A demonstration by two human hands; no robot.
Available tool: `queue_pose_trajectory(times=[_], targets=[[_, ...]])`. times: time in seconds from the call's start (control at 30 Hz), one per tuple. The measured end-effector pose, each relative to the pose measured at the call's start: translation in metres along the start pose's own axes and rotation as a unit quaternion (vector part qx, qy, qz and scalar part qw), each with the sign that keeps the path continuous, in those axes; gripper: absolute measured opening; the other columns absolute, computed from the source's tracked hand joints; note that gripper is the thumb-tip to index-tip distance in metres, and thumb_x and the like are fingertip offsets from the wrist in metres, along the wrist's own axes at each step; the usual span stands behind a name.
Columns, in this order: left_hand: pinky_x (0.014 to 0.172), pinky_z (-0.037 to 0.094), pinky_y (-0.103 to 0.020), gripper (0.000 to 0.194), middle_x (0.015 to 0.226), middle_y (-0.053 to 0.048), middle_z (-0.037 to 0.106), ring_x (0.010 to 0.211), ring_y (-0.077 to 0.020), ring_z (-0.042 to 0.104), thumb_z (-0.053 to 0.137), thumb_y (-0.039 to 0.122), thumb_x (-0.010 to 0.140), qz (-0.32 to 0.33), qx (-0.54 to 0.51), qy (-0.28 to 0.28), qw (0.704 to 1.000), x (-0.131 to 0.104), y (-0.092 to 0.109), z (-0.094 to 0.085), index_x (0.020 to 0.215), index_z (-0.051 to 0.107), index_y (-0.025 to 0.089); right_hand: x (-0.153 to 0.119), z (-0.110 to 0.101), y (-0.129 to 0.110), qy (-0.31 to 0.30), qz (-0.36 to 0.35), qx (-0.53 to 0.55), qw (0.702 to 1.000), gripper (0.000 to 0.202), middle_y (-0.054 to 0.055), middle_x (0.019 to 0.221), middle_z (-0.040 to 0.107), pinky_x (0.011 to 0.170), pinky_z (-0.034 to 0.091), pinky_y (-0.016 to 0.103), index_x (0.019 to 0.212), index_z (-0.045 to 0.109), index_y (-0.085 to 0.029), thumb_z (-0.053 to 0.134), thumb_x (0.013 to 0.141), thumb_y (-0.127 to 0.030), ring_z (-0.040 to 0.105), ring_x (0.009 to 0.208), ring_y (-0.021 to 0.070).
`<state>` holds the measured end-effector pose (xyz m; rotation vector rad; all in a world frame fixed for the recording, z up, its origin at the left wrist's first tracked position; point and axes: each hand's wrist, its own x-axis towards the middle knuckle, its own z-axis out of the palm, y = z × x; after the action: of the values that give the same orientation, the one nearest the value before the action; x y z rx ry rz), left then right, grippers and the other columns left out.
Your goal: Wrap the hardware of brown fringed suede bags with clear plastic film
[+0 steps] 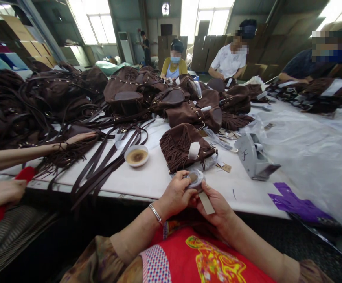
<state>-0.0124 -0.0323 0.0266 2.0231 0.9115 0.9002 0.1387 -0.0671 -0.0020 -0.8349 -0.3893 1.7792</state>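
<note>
My left hand (175, 194), with a silver bangle at the wrist, has its fingers wrapped on a small roll of clear plastic (198, 179) in front of me. On the other side of the roll, my right hand (216, 204) pinches a flat beige strip (206, 203) that hangs below it. Just beyond both hands lies a brown fringed bag (178, 145), with a white tag (193, 150) on top. A white bowl (136, 156) of brownish stuff stands left of the bag.
A neighbour's hands at left rest on fringe and hold a red tool (0, 208). Brown bags (124, 94) are heaped behind. At right are a grey dispenser (255, 157), plastic sheeting (309, 157) and purple film (299, 204). People work across the table.
</note>
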Motion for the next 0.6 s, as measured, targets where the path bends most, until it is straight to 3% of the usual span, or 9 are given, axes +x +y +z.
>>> queue_pose_trajectory(times=[0.17, 0.37, 0.47, 0.6], targets=[[0.097, 0.047, -0.036, 0.005, 0.114, -0.012, 0.055, 0.106, -0.0225, 0.054, 0.059, 0.01, 0.08, -0.036, 0.008, -0.002, 0.999, 0.004, -0.002, 0.007, 0.079, 0.06, 0.015, -0.003, -0.007, 0.0, 0.026, 0.022, 0.01, 0.999, 0.025, 0.0, 0.08, 0.07, 0.064, 0.053, 0.027, 0.094, 0.067, -0.019, 0.072, 0.082, -0.041, 0.061, 0.064, 0.0123], [0.094, 0.046, -0.035, 0.01, 0.106, -0.009, 0.057, 0.104, -0.0217, 0.054, 0.063, 0.014, 0.08, -0.018, -0.01, -0.036, 0.999, 0.007, -0.009, 0.001, 0.071, 0.062, 0.015, -0.021, -0.011, -0.013, -0.014, 0.014, -0.132, 0.991, 0.03, -0.002, 0.069, 0.064, 0.057, 0.044, 0.02, 0.101, 0.067, -0.018, 0.078, 0.074, -0.028, 0.053, 0.057, 0.0078], [0.094, 0.046, -0.034, 0.007, 0.109, -0.009, 0.057, 0.105, -0.0214, 0.054, 0.064, 0.016, 0.081, -0.012, -0.027, -0.055, 0.998, 0.008, -0.01, -0.004, 0.076, 0.067, 0.016, -0.027, -0.013, -0.02, -0.011, 0.003, -0.241, 0.971, 0.028, -0.003, 0.059, 0.062, 0.049, 0.035, 0.019, 0.098, 0.067, -0.017, 0.073, 0.078, -0.034, 0.049, 0.05, 0.0081], [0.093, 0.047, -0.033, 0.011, 0.11, -0.009, 0.057, 0.104, -0.0209, 0.055, 0.063, 0.02, 0.083, -0.018, -0.047, -0.058, 0.997, 0.011, -0.008, -0.01, 0.073, 0.066, 0.016, -0.031, -0.018, -0.023, 0.043, -0.019, -0.362, 0.931, 0.032, -0.002, 0.049, 0.058, 0.044, 0.028, 0.021, 0.079, 0.066, -0.015, 0.068, 0.081, -0.047, 0.045, 0.043, 0.0085]])
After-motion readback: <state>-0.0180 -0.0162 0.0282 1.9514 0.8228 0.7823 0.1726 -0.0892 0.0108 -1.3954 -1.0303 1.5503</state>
